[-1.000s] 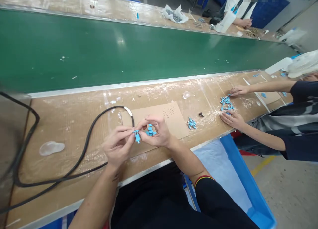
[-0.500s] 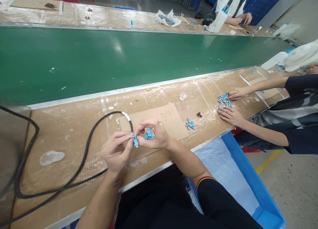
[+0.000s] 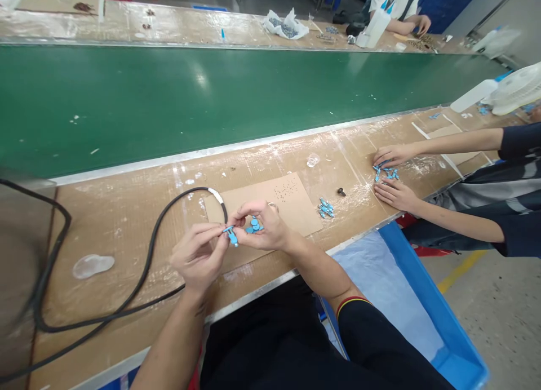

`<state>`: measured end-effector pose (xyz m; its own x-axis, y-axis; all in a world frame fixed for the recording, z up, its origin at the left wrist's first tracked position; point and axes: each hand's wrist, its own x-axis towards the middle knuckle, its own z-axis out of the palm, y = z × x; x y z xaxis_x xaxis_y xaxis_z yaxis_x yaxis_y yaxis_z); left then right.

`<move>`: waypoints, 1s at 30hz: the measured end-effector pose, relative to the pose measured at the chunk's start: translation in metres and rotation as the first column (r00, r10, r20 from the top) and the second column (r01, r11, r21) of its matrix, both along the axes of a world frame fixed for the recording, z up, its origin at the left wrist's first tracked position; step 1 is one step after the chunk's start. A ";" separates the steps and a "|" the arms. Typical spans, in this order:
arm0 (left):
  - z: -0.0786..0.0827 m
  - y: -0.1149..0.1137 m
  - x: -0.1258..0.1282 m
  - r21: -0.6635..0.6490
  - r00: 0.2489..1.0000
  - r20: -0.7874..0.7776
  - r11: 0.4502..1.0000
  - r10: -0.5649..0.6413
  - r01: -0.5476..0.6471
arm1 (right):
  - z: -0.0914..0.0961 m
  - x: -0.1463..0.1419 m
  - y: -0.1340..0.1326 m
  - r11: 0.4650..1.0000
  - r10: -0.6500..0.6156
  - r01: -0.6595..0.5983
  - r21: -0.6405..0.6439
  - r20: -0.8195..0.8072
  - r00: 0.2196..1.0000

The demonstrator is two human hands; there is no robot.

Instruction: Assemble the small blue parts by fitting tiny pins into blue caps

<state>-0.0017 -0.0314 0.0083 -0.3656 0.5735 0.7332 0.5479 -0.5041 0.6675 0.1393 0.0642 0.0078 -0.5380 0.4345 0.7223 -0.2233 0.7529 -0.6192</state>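
My left hand (image 3: 198, 259) and my right hand (image 3: 268, 227) meet over a cardboard sheet (image 3: 298, 218). Both are closed, thumb and fingertips pinching one small blue part (image 3: 232, 236) between them. The part has a flat disc-like top and a narrower body with a pale tip below; fingers cover some of it. Behind my right fingers, several loose blue discs (image 3: 253, 225) lie on the sheet. Tiny dark specks (image 3: 285, 191) are scattered over its far right. Just right of the sheet sits a small pile of blue pieces with shiny ends (image 3: 326, 208).
A black cable (image 3: 153, 238) loops over the table at left, beside a clear plastic piece (image 3: 93, 265). A small black object (image 3: 341, 192) lies right of the sheet. At right, a co-worker's hands (image 3: 396, 194) surround blue pieces (image 3: 386, 173). Beyond runs a green belt (image 3: 190, 102); a blue bin (image 3: 448, 328) stands below.
My hands keep the blue part pinched, its body tilted slightly differently. The co-worker's far hand has shifted left over the blue pieces. The whole view has moved slightly.
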 end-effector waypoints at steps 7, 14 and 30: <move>0.000 0.000 0.005 0.007 0.996 0.088 0.999 -0.034 0.034 | 0.007 0.004 -0.004 0.991 0.089 -0.093 -0.101 -0.043 0.995; 0.002 0.000 0.007 -0.033 0.993 0.092 0.997 -0.071 0.074 | 0.014 0.009 -0.001 0.980 0.099 -0.116 -0.160 -0.109 0.989; -0.008 0.003 -0.001 -0.133 0.796 0.573 0.937 -0.194 0.324 | 0.011 -0.003 0.004 0.976 0.018 -0.013 0.219 -0.023 1.000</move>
